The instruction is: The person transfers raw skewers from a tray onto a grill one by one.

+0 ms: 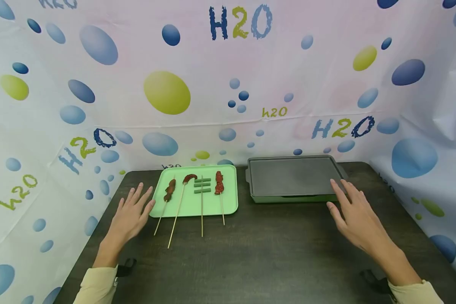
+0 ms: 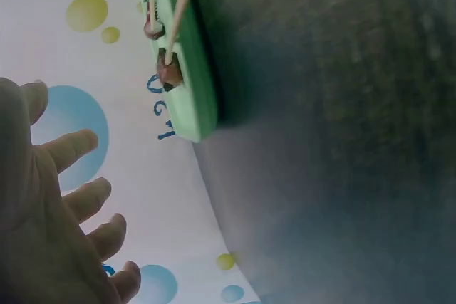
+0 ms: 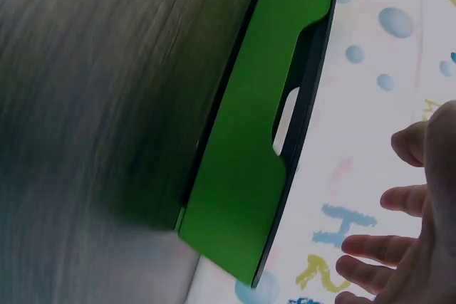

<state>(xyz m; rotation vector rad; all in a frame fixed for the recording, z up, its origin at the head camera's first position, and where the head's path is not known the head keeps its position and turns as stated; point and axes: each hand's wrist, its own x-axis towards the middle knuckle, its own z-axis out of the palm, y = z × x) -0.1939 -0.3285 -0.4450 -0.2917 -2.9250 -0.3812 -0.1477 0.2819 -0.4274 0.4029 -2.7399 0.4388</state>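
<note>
My left hand (image 1: 128,217) has its fingers spread and holds nothing; it is at the left end of a light green tray (image 1: 232,207). On that tray lie a brown meat skewer (image 1: 169,190), a curled dark red tentacle-like skewer (image 1: 189,178), a skewer of green bean-like pieces (image 1: 202,191) and a red meat skewer (image 1: 219,183), their sticks jutting over the front rim. My right hand (image 1: 359,221), fingers apart and free of any object, overlaps the front right corner of a grill (image 1: 289,175) with a flat grey plate and green base (image 3: 235,140).
A dark wood-grain table (image 1: 228,257) carries the tray and the grill side by side near its back edge. Behind and at both sides hangs a white curtain (image 1: 213,63) with blue and green dots and lettering. Dark straps (image 1: 126,267) show at both wrists.
</note>
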